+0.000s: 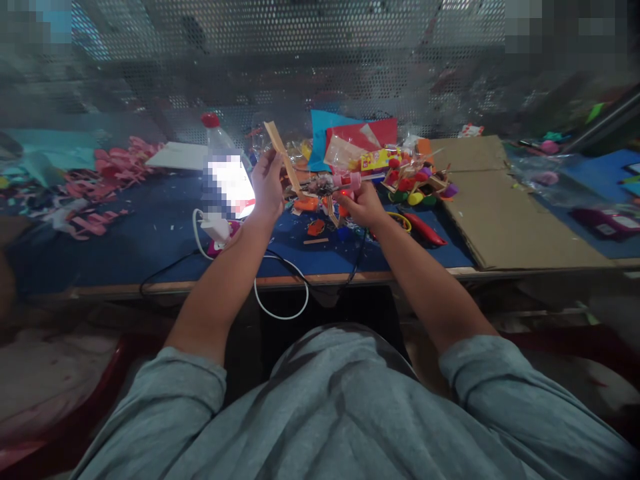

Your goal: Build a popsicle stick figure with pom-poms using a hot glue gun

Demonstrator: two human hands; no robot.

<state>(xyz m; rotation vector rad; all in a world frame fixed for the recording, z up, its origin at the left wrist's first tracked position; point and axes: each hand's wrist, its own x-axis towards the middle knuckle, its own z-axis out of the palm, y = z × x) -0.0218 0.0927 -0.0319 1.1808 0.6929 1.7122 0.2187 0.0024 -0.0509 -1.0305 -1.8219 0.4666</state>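
My left hand (pixel 269 183) is closed on a thin, pale wooden strip (pixel 284 159), which stands tilted with its upper end leaning left. Its lower end comes close to the tip of a pink glue gun (pixel 347 180). My right hand (pixel 366 205) grips that glue gun, its nozzle pointing left and a small red light glowing on it. I cannot tell whether nozzle and strip touch. Under both hands lie orange pieces (pixel 316 228) and small scraps. A short wooden stick (pixel 315 241) rests on the blue table top (pixel 150 227) nearer to me.
Left of my left hand are a lit phone screen (pixel 237 183), a clear bottle with a red cap (pixel 211 120) and a white charger (pixel 216 227). Pink pieces (pixel 120 163) heap farther left. Rightward lie colourful small parts (pixel 415 183), a red tool (pixel 425 229) and cardboard (pixel 520 220).
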